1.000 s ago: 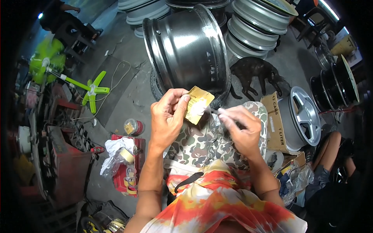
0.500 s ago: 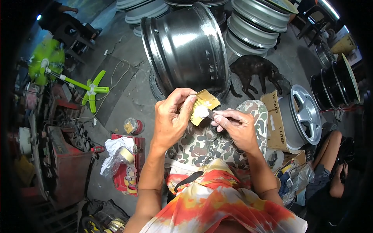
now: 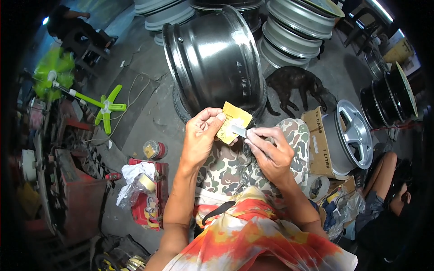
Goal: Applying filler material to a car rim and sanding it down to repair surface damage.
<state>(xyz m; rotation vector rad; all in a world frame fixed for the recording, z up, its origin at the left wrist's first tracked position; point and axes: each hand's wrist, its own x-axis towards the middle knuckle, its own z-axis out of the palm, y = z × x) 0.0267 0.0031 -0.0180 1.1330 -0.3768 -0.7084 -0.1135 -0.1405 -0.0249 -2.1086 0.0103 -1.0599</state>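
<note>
My left hand (image 3: pixel 204 132) pinches a yellow square of sandpaper or card (image 3: pixel 238 115) by its left edge, above my knees. A smear of white paste (image 3: pixel 235 126) lies on its face. In my right hand (image 3: pixel 271 149) is a small flat scraper blade (image 3: pixel 239 131), held between thumb and fingers. Its tip rests against the paste. Just beyond my hands a large black wheel rim (image 3: pixel 212 58) lies on its side on a tyre (image 3: pixel 180 103). A whitish patch (image 3: pixel 238 36) shows near its right lip.
Wheel rims (image 3: pixel 289 38) are stacked behind. A black dog (image 3: pixel 296 86) lies right of the black rim, near a cardboard box (image 3: pixel 318 142) and a silver rim (image 3: pixel 355 135). At left stand a green fan (image 3: pixel 107 107), a tin (image 3: pixel 154 149) and a red toolbox (image 3: pixel 162 180). Another person sits at right (image 3: pixel 382 180).
The yellow piece has tilted, showing more of its face. My right hand has turned over it, the blade now lying flatter across the paste. The paste looks more spread out.
</note>
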